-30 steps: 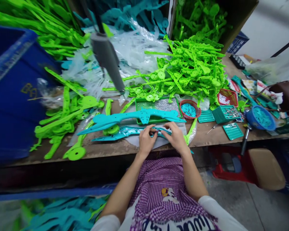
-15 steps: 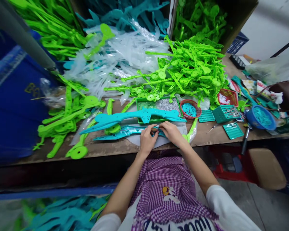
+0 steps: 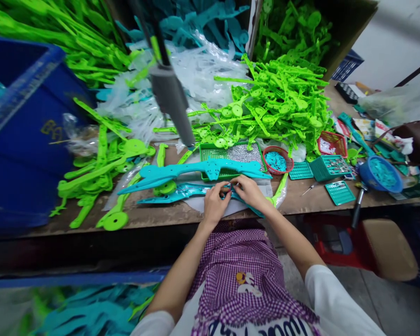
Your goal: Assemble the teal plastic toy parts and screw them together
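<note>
A long turquoise plastic part (image 3: 175, 193) lies hollow side up on a pale sheet at the table's front edge. Over its middle, my left hand (image 3: 217, 200) has its fingers bent and pressed together. My right hand (image 3: 248, 190) pinches close beside it, fingertips nearly meeting those of the left. Anything small between the fingers is too tiny to make out. Just behind lies a second turquoise part (image 3: 196, 168), solid face up, in front of a green tray (image 3: 213, 153) of small metal pieces. A grey hanging tool (image 3: 171, 102), like a powered screwdriver, slants above the table left of the tray.
Bright green plastic parts (image 3: 283, 102) are heaped behind, beside clear plastic bags (image 3: 203, 70). A blue bin (image 3: 24, 140) stands left. Rightward are a red basket (image 3: 278, 161) of turquoise bits, teal trays (image 3: 331, 165), a blue bowl (image 3: 381, 172) and a hammer (image 3: 357, 205).
The grey hanging tool has swung from the upper left towards the middle, above the table. My hands stay at the middle of the turquoise part with little visible movement.
</note>
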The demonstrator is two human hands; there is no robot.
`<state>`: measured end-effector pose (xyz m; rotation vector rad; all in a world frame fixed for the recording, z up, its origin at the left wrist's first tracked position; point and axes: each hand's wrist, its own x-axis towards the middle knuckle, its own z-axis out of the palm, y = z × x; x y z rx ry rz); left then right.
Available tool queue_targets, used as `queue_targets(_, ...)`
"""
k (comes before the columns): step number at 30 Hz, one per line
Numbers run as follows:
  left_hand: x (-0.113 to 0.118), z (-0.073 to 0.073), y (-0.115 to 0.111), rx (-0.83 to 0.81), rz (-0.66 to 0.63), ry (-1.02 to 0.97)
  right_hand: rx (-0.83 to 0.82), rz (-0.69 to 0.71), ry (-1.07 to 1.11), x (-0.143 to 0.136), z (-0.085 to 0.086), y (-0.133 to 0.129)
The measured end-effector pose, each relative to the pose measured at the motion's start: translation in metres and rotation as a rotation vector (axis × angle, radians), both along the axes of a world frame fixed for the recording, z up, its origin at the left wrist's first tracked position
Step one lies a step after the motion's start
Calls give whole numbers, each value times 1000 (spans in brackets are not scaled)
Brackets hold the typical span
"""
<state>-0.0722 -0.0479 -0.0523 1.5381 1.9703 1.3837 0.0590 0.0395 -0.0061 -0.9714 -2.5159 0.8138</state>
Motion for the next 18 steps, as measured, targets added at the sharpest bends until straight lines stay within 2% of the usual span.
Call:
queue_targets(5,0,-1,0,26,-2,3,46,-52,-108,-4,2,-2)
queue_targets(12,0,-1,0,7,2,22,62,18,-197,0,8,-3)
queue_targets(18,0,1,0,-6,-8,12,187,104,-192,1,10,-7)
